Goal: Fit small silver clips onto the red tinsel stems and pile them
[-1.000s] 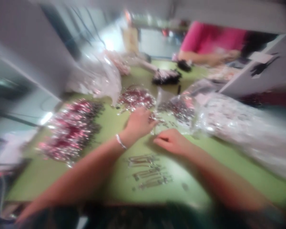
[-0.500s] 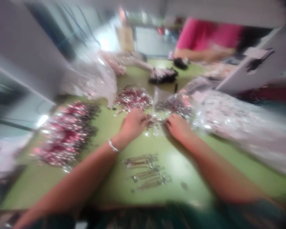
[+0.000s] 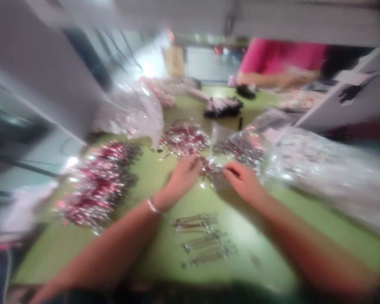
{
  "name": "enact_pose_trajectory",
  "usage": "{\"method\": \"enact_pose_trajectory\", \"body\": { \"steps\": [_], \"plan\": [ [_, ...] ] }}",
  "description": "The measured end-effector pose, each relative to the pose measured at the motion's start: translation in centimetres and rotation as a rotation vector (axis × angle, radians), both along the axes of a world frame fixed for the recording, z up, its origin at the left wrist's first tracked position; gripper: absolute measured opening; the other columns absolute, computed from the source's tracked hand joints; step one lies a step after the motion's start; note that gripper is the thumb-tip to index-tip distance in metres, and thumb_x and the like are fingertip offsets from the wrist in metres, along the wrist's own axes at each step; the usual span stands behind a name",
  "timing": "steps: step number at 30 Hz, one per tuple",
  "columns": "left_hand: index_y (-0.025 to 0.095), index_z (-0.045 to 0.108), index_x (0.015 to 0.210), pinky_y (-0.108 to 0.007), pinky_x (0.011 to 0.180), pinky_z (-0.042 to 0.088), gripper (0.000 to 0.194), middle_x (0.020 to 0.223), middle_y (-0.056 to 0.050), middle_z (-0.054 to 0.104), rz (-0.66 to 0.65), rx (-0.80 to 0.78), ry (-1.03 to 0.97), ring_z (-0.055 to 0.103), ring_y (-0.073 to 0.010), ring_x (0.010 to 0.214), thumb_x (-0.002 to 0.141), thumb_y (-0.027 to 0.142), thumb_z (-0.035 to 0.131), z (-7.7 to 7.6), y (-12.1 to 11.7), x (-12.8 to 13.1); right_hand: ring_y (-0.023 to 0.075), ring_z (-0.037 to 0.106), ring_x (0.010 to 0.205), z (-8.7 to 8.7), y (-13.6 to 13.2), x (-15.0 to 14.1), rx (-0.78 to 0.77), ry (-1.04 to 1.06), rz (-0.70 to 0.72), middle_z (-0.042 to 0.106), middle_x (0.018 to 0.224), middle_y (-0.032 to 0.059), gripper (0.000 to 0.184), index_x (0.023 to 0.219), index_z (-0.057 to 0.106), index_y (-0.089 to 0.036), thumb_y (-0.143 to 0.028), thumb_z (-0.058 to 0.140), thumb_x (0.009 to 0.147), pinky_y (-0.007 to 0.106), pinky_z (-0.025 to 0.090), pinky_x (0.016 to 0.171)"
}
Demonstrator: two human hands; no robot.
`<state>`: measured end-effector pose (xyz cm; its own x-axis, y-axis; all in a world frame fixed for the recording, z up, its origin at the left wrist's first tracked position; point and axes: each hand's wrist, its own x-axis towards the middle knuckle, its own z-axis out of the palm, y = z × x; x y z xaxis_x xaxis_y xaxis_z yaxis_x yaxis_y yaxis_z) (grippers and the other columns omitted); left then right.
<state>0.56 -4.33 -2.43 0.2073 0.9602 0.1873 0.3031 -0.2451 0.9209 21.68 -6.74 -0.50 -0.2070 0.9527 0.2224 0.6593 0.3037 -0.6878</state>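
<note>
My left hand (image 3: 187, 169), with a pale band at its wrist, is closed at the near edge of a pile of red strips with shiny silver ends (image 3: 185, 139). My right hand (image 3: 240, 175) is closed in a pinch just right of it. Between the two lies a small cluster of red and silver pieces (image 3: 205, 166); blur hides what either hand's fingers hold. Several thin strips with metal ends (image 3: 196, 221) lie in small rows on the green table (image 3: 164, 257) nearer to me.
A large heap of red and silver strips (image 3: 98, 185) lies left. Clear plastic bags stand at the back left (image 3: 133, 112) and right (image 3: 329, 164). Dark-ended bundles (image 3: 223, 106) lie further back. A person in a pink top (image 3: 281, 59) sits opposite. Grey panels (image 3: 38, 63) flank the table.
The whole view has shifted slightly down and right. My right hand has risen a little from the table, its thumb and finger now showing a pinch. My left hand stays by the pile.
</note>
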Motion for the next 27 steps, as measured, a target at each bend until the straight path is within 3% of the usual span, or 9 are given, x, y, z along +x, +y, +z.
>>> {"method": "enact_pose_trajectory", "body": {
  "steps": [4, 12, 17, 21, 27],
  "plan": [
    [0.018, 0.066, 0.092, -0.026, 0.062, 0.042, 0.023, 0.079, -0.001, 0.065, -0.170, 0.011, 0.106, 0.054, -0.0120, 0.068, 0.096, 0.030, 0.047, 0.4, -1.2, 1.1, 0.0168, 0.062, 0.074, 0.8, -0.9, -0.7, 0.034, 0.083, -0.017, 0.072, 0.081, 0.0008, 0.015, 0.085, 0.069, -0.024, -0.030, 0.055, 0.088, 0.032, 0.044, 0.071],
    [0.018, 0.062, 0.084, -0.027, 0.066, 0.042, 0.027, 0.083, -0.002, 0.065, -0.302, 0.047, 0.259, 0.055, -0.0129, 0.073, 0.099, 0.026, 0.041, 0.0, -1.8, 1.3, 0.0143, 0.061, 0.068, 0.5, -1.1, -1.1, -0.015, 0.073, 0.014, 0.070, 0.073, -0.0011, 0.016, 0.080, 0.069, -0.024, -0.029, 0.056, 0.087, 0.029, 0.043, 0.067],
    [0.018, 0.060, 0.085, -0.027, 0.067, 0.042, 0.028, 0.084, -0.002, 0.066, -0.295, 0.055, 0.319, 0.056, -0.0131, 0.073, 0.099, 0.027, 0.038, -0.2, -1.6, 1.2, 0.0130, 0.058, 0.064, 0.8, -1.1, -1.1, -0.028, 0.084, -0.047, 0.067, 0.068, -0.0017, 0.018, 0.076, 0.066, -0.022, -0.030, 0.055, 0.088, 0.028, 0.041, 0.064],
    [0.019, 0.061, 0.090, -0.027, 0.066, 0.042, 0.028, 0.084, -0.001, 0.067, -0.327, 0.104, 0.394, 0.058, -0.0134, 0.072, 0.100, 0.028, 0.036, -0.3, -1.8, 1.2, 0.0131, 0.058, 0.068, 0.7, -1.1, -0.9, -0.047, 0.050, 0.011, 0.067, 0.070, -0.0015, 0.019, 0.076, 0.065, -0.023, -0.030, 0.053, 0.089, 0.028, 0.041, 0.067],
    [0.019, 0.059, 0.084, -0.026, 0.051, 0.031, 0.022, 0.061, 0.000, 0.054, -0.251, 0.229, 0.721, 0.045, -0.0126, 0.050, 0.095, 0.024, 0.040, -0.4, -2.4, 1.1, 0.0125, 0.053, 0.062, 1.1, -1.1, -0.5, -0.129, -0.076, 0.098, 0.062, 0.065, -0.0022, 0.023, 0.068, 0.058, -0.022, -0.032, 0.052, 0.089, 0.027, 0.037, 0.062]
  ]
}}
